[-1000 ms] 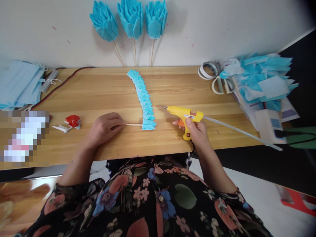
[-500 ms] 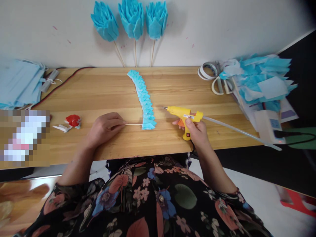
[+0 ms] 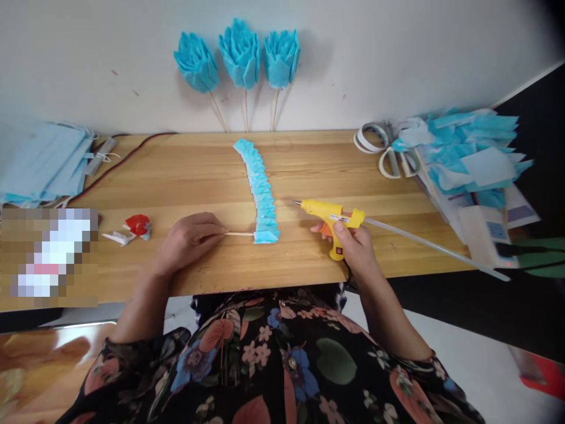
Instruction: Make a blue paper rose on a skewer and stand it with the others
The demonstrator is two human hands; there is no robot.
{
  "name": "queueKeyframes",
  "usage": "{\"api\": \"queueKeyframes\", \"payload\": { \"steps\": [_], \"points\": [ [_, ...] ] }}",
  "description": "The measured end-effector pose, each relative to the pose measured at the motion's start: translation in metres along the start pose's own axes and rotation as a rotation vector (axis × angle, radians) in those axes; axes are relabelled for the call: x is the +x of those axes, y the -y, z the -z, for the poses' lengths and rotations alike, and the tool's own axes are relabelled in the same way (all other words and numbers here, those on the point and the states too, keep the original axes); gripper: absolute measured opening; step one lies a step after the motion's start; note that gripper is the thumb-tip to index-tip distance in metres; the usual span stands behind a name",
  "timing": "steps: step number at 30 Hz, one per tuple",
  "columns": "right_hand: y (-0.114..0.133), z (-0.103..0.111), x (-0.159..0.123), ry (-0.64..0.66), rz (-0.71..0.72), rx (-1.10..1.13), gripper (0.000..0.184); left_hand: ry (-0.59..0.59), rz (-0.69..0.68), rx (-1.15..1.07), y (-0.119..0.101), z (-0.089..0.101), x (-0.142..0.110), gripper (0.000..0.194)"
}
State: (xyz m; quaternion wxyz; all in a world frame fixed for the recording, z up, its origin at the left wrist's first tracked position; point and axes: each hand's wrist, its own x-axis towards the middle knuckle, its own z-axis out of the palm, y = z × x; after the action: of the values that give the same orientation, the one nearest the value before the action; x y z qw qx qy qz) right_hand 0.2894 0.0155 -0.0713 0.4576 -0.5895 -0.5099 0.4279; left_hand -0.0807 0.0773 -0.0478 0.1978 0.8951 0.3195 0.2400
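Note:
My left hand (image 3: 188, 238) rests on the wooden table (image 3: 185, 176), its fingers pinched on a thin wooden stick (image 3: 241, 234). The stick's far end goes into the near end of a curved strip of folded blue paper pieces (image 3: 260, 191) lying on the table. My right hand (image 3: 355, 244) is closed round the handle of a yellow glue gun (image 3: 329, 213). Its nozzle points left, toward the blue strip, and a long clear glue stick (image 3: 432, 247) juts out behind it.
Three blue paper flowers on sticks (image 3: 241, 59) lean on the wall at the back. Tape rolls (image 3: 371, 136), scissors (image 3: 399, 162) and a heap of blue paper (image 3: 468, 150) lie at right. Blue sheets (image 3: 42, 162) and a small red and white scrap (image 3: 135, 227) lie at left.
Both hands keep their grips and hardly move. Only the view has shifted a little, so everything sits slightly lower in the picture.

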Motion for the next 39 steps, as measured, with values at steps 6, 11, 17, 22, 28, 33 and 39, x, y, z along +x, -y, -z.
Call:
{"api": "queueKeyframes", "payload": {
  "steps": [6,11,17,22,28,33,39],
  "points": [
    [0.0041,-0.0012,-0.0005,-0.003,0.033,0.013,0.047,-0.016,0.001,-0.006,-0.0008,-0.0005,0.001,0.025],
    [0.0069,-0.0034,-0.0007,0.013,0.048,0.04,0.045,-0.016,0.0,-0.014,-0.0013,-0.0002,0.0008,0.025],
    [0.0088,-0.0027,-0.0017,0.008,0.033,0.041,0.046,-0.01,-0.001,-0.012,0.0005,-0.0012,0.0006,0.024],
    [0.0024,-0.0006,-0.0015,0.014,0.038,0.001,0.047,-0.02,-0.045,0.023,-0.0001,-0.0014,0.0014,0.025],
    [0.0024,-0.0004,-0.0013,0.018,0.056,0.005,0.045,-0.064,0.005,0.06,0.0008,-0.0037,-0.0009,0.02],
    [0.0059,-0.0002,0.0004,0.023,0.027,-0.024,0.051,-0.068,0.032,0.027,-0.0001,-0.003,-0.0003,0.018],
    [0.0065,-0.0021,-0.002,0.006,0.058,0.017,0.046,-0.058,-0.006,-0.013,0.0005,-0.0018,-0.0007,0.017]
  ]
}}
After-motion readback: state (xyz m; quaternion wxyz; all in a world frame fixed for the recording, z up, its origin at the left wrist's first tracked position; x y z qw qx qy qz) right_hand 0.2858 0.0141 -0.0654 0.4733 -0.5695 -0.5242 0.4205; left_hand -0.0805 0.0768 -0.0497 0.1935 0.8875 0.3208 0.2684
